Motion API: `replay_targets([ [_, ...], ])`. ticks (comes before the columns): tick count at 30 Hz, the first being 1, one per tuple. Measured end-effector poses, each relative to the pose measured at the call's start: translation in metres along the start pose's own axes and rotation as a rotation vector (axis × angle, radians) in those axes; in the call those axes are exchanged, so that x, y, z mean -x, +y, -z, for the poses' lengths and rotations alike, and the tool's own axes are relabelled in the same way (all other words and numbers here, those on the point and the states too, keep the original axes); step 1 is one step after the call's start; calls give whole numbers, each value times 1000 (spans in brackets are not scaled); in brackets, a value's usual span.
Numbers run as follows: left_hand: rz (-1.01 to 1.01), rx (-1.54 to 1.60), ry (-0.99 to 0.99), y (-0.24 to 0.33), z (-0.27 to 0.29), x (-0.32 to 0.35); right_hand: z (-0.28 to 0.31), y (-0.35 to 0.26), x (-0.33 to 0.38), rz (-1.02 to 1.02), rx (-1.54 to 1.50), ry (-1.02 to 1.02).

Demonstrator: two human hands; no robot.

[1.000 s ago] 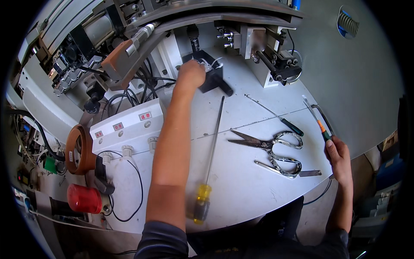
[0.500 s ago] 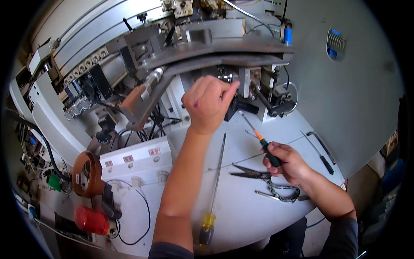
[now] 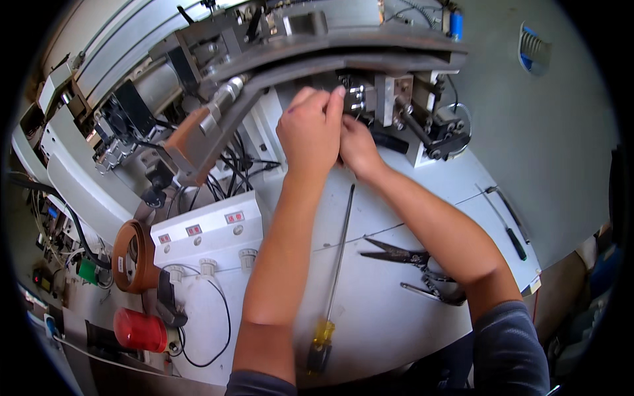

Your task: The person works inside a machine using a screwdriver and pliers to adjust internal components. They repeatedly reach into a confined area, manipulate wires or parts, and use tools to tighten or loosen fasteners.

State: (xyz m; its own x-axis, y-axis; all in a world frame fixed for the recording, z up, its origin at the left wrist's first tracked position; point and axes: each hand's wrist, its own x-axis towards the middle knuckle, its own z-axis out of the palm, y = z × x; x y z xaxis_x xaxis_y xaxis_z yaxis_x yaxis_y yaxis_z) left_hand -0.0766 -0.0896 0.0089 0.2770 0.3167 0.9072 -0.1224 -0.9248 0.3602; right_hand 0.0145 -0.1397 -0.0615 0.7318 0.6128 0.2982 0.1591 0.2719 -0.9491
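Both hands [image 3: 330, 132] newly raised, pinching metal fitting [image 3: 380, 99].

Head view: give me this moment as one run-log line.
left hand at metal block, fingers pinched | right hand beside it, contents hidden | long screwdriver and scissors lying on white table

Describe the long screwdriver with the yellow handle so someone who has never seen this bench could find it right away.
Start at the white worktable. Between the person's two forearms lies the long screwdriver, its thin shaft pointing toward the machine. Unlike the scissors and the small dark-handled screwdriver to its right, it has a clear yellow handle at the near edge.
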Motion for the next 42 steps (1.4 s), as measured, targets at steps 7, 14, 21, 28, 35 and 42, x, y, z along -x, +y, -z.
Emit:
replay_targets([
  [7,3,-172,-43,-22,-11,9,-30,26,-77,427,97,196],
  [14,3,-281,-122,-36,-23,18,-21,21,-81,418,377,319],
  [21,202,-233,-222,-39,-27,19,-20,18,-88,275,203,227],
  [28,409,-2,-137,-78,-53,-14,-27,24,-91,299,199,211],
  [35,606,390,-141,-101,-77,-43,-24,14,-90,185,187,118],
  [42,548,442,-215,-114,-83,-36,-18,23,-88,331,597,159],
])
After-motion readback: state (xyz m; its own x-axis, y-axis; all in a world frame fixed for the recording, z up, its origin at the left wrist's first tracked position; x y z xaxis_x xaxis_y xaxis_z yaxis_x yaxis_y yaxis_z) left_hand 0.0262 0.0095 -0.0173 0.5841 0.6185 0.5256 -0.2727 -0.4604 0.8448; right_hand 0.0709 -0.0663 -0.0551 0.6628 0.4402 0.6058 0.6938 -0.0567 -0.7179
